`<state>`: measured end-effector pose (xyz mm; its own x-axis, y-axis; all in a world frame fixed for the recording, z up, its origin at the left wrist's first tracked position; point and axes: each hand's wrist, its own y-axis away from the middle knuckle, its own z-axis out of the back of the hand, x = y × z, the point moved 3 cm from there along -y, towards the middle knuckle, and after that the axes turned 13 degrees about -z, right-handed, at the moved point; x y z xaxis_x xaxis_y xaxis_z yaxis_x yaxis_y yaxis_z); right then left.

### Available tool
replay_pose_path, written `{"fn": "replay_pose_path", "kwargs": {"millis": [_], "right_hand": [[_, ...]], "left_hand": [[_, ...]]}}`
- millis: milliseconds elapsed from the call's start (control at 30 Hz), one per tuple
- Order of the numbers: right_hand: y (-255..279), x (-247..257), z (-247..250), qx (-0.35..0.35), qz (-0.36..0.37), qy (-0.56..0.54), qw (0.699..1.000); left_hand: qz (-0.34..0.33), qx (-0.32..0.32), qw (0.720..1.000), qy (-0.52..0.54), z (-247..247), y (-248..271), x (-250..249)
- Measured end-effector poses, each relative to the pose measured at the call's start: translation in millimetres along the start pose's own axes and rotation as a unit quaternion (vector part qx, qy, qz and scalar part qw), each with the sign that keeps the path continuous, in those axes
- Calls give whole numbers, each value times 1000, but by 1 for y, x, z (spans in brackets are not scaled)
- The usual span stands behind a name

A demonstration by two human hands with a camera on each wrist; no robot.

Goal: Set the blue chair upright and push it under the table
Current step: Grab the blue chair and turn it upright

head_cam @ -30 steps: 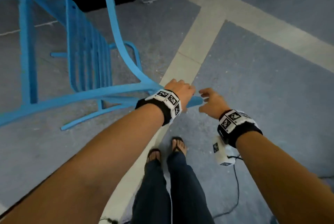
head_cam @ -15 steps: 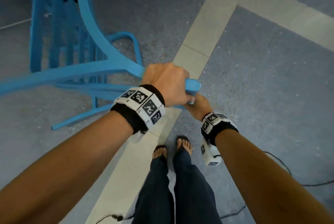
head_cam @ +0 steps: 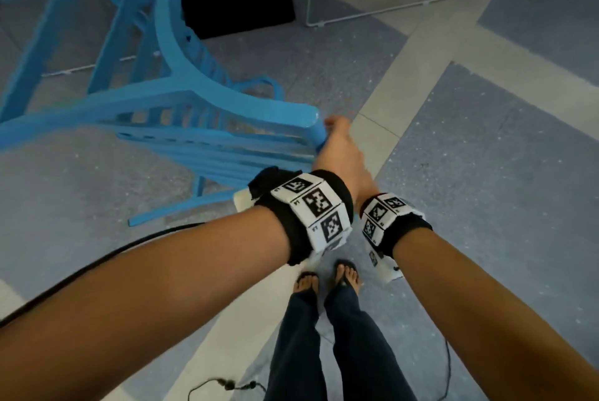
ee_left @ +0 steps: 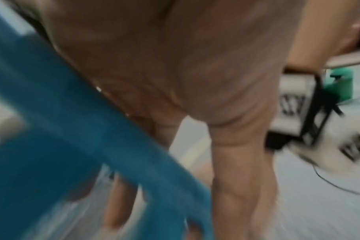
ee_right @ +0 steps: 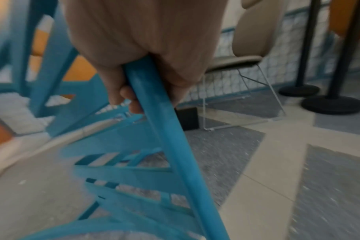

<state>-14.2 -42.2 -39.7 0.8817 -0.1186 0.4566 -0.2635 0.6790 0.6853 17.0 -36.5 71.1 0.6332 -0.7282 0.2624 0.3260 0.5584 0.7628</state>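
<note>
— Blue chair [head_cam: 181, 102]: where does it stand in the job?

— It is tilted over the grey floor [head_cam: 486, 173], partway through being righted and not yet on all its legs. The person's right hand [head_cam: 340, 154] is wrapped round a slim blue bar of the frame; the right wrist view shows the fingers [ee_right: 121, 92] curled about it.

— And the left hand [ee_left: 175, 65]?

— It lies against the chair, fingers reaching behind a slat, but the left wrist view is too blurred to tell whether it grips.

— What does the next move call for?

— Probably finishing the swing so the legs settle, then steering the chair toward the table, which cannot be clearly made out. A beige chair [ee_right: 251, 32] stands near.

— Any writing?

— None legible; only black-and-white square markers on the wristbands [head_cam: 319, 203].
</note>
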Motion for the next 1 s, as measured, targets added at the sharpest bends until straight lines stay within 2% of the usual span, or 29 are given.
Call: {"fn": "replay_pose_path", "kwargs": {"millis": [33,133,233,300,367,400,500,600,700,833,1000], "right_hand": [[7,11,0,-8,7,-5,1000],[19,32,-8,-41,28,26,998],[28,36,-23,-45,59,-109,991],[26,25,-41,-30,45,-156,986],[20,7,-65,-6,-2,-127,992],[16,2,-73,12,-19,-100,995],[11,1,-79,62,-4,-46,997],[12,21,-54,28,13,-50,998],[18,48,-11,-40,35,-31,998],[35,85,53,-113,69,67,989],[71,131,98,-183,110,164,963]], "left_hand": [[13,-1,999,35,-5,8,8],[40,-65,994,72,-18,39,29],[39,-87,994,55,-36,68,34],[30,-78,995,63,-45,82,33],[26,-62,996,65,-56,92,26],[47,-49,997,45,-59,99,27],[100,-67,993,19,-68,115,33],[137,-113,984,-4,-67,131,52],[221,-175,959,-19,-55,157,79],[269,-210,939,37,-55,193,90],[339,-277,893,100,-69,243,88]]}}
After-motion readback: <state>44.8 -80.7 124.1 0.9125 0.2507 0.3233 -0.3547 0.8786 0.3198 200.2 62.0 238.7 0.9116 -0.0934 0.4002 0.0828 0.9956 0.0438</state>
